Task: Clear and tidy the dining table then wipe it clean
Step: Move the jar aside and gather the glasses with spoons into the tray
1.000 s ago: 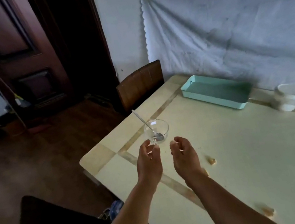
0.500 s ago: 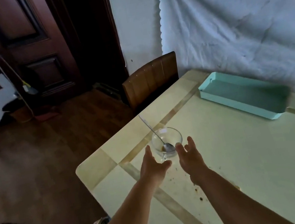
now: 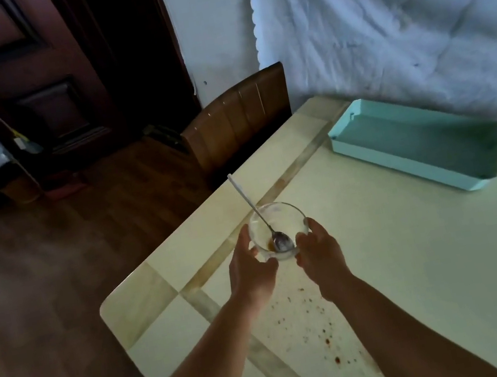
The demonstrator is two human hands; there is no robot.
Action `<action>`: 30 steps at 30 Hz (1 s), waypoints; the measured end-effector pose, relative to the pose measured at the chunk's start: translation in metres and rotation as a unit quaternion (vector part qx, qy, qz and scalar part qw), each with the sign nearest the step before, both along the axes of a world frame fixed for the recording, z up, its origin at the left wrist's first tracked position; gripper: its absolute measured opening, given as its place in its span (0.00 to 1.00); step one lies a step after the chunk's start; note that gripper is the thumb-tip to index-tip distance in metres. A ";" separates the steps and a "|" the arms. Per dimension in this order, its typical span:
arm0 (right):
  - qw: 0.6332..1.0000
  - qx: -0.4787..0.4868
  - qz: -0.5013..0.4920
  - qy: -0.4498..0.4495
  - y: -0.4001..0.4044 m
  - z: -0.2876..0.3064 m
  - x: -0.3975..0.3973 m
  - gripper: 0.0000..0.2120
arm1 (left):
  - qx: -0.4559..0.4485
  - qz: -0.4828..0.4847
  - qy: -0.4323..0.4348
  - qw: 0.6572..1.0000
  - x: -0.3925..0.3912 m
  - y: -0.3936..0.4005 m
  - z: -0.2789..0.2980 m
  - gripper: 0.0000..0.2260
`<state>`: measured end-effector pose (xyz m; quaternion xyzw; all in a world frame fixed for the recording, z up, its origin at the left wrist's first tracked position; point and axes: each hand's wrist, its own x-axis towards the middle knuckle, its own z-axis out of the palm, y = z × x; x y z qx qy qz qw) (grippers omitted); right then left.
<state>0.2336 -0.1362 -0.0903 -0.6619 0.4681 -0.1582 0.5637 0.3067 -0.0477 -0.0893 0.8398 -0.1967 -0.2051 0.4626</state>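
Two hands on one glass bowl (image 3: 278, 231) | head view: our left hand (image 3: 250, 271) and right hand (image 3: 318, 254) cup its sides, spoon (image 3: 262, 219) inside, near the bench (image 3: 418, 258) corner | done: little, we judge | left: bowl, teal tray (image 3: 415, 145), brown crumbs (image 3: 313, 319), wiping

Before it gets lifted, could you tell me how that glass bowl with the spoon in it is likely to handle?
The glass bowl looks thin and clear, so probably fragile and slippery. The spoon leans far over the rim, so it may shift or tip out. Both hands cup its sides.
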 end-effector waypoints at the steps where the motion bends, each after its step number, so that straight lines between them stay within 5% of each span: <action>1: 1.000 -0.004 -0.005 -0.005 -0.007 0.002 0.000 0.21 | -0.004 -0.005 -0.008 1.000 0.002 -0.008 0.002 0.32; 20: 0.981 -0.109 -0.150 -0.057 -0.244 0.045 0.003 0.20 | -0.105 -0.141 -0.031 0.984 0.029 -0.265 0.038 0.31; 30: 0.981 -0.126 -0.147 -0.006 -0.335 0.010 0.029 0.18 | -0.025 -0.156 -0.102 0.982 0.055 -0.369 0.002 0.22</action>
